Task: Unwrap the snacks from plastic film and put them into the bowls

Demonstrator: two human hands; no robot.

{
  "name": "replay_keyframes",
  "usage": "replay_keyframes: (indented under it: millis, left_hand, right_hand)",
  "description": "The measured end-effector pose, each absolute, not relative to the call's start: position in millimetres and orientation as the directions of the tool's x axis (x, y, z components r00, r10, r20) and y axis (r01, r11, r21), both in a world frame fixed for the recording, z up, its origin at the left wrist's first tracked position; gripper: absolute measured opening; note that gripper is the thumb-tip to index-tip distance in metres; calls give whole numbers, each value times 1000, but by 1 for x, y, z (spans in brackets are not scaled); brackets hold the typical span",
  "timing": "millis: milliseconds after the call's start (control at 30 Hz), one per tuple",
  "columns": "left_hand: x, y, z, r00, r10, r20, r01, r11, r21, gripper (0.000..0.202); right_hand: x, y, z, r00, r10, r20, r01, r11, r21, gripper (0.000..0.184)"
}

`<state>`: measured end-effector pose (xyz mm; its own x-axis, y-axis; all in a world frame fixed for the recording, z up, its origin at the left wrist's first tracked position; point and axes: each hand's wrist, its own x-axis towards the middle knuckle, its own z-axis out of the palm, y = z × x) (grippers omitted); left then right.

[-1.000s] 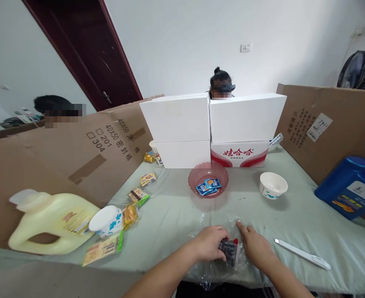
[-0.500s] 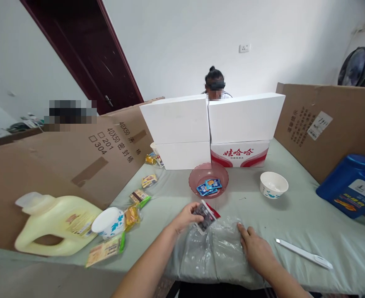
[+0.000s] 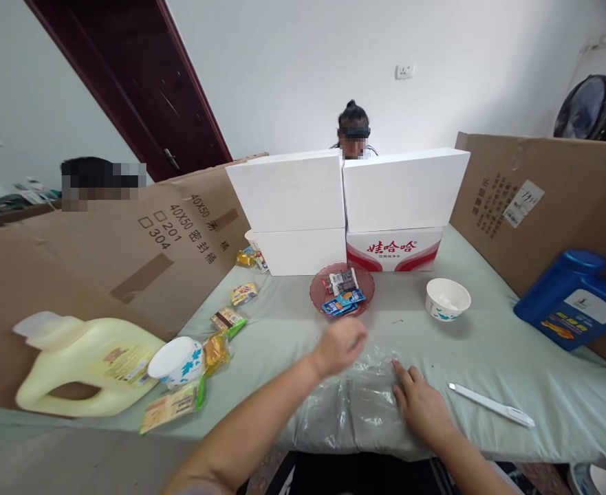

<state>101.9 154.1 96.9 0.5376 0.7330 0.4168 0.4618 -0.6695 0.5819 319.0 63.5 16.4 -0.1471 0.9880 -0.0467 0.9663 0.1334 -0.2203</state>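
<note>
My left hand [image 3: 340, 347] hovers above the table just in front of the red translucent bowl [image 3: 315, 302]. Its fingers are curled and nothing shows in them; part of them is hidden. Inside the bowl lie blue sachets [image 3: 344, 302] and a dark packet [image 3: 342, 282] with a clear front and red edge. A clear plastic bag [image 3: 354, 412] is spread flat at the table's near edge. Resting on the bag's right side, my right hand [image 3: 420, 402] has its fingers stretched out. To its right is a white utility knife [image 3: 491, 405].
White boxes [image 3: 287, 199] stand stacked behind the bowl. Cardboard panels [image 3: 179, 268] flank both sides. At left are a yellow jug [image 3: 127, 337], a paper bowl [image 3: 171, 354] and several snack packets [image 3: 173, 409]. A paper bowl [image 3: 447, 302] and blue bottle [image 3: 574, 302] sit right. A person [image 3: 354, 130] sits opposite.
The dark packet has gone from my left hand into the red bowl, beside the blue sachets. My left hand has moved right and slightly forward; my right hand stays on the bag.
</note>
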Motion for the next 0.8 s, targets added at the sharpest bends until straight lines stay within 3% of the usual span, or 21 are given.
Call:
replay_keyframes:
  millis: [67, 167, 267, 333, 467, 533, 667, 733, 800]
  left_hand:
    - [103, 118, 66, 768, 557, 318, 440, -818, 369, 19]
    - [87, 90, 34, 782, 604, 154, 569, -793, 216, 47]
    - [71, 86, 31, 717, 694, 70, 672, -714, 199, 70]
    - [71, 89, 37, 700, 712, 55, 688, -692, 219, 76]
    - [84, 97, 45, 611, 791, 32, 762, -598, 248, 70]
    - [83, 104, 42, 546, 838, 8, 817, -534, 217, 63]
    - [51, 119, 29, 412, 911, -12, 904, -407, 128, 68]
    - [32, 119, 25, 366, 930, 41, 923, -369, 109, 70]
    - [18, 111, 25, 391, 909, 148, 906, -408, 113, 62]
  right_hand:
    - [323, 58, 12, -138, 990, 13, 964, 138, -229, 49]
    - [335, 48, 11, -70, 993, 90, 977, 87, -193, 51]
    - [338, 45, 24, -35, 990, 137, 991, 52, -124, 45]
    - [330, 50, 37, -116, 979, 167, 984, 136, -115, 40]
    - [302, 79, 52, -419, 895, 156, 876, 443, -188, 39]
    - [299, 98, 46, -485, 870, 88, 844, 492, -212, 46]
    - [316, 120, 19, -305, 952, 35, 936, 306, -172, 63]
    - [327, 116, 9, -196, 979, 60, 967, 203, -152, 67]
    - [337, 104, 6, -211, 974, 83, 959, 223, -173, 65]
